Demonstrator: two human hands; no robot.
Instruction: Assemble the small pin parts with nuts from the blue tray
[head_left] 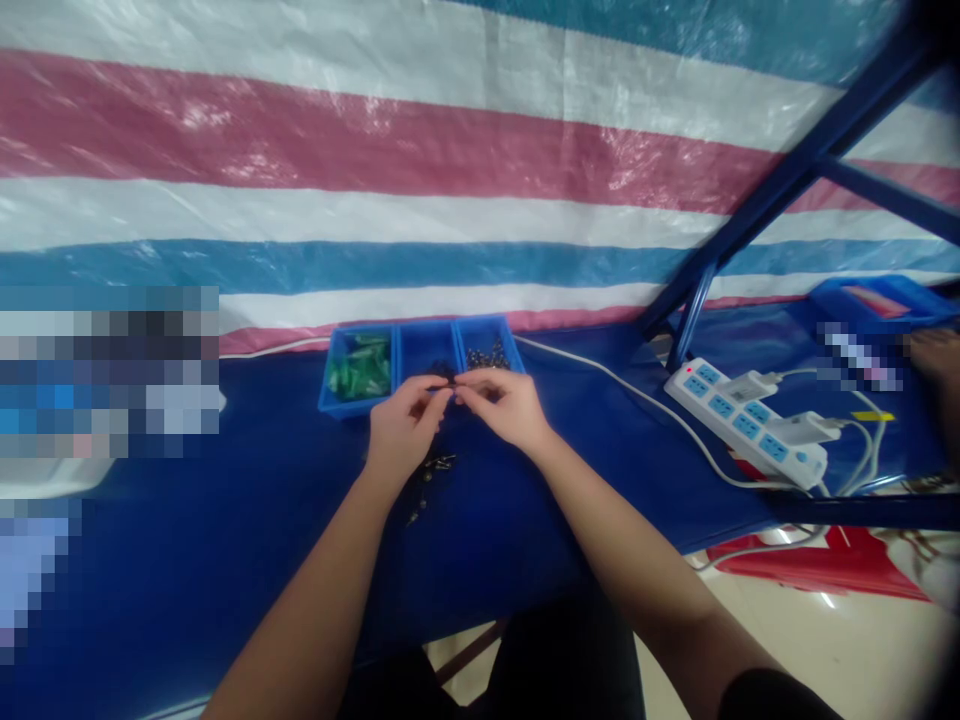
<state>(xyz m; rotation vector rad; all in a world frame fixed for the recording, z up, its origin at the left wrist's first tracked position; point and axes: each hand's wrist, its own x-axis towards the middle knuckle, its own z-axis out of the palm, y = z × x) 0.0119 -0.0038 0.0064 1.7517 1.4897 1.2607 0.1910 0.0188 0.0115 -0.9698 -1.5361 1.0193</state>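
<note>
Head view: left hand (403, 425) and right hand (504, 405) meet fingertip to fingertip, each grip pinching one small dark part (448, 392) between them, just before the blue tray (420, 350) on the worktop (225, 520).

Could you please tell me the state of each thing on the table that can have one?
left hand: pinched on something small, hidden
right hand: pinched likewise, fingertips meeting the left's
blue tray: open, three compartments, green pieces left, dark pieces right
power strip: two adapters plugged in
small dark parts: loose on the cloth

No text, label or number can be read anywhere (the power strip (750, 420) shows no legible markings).
</note>
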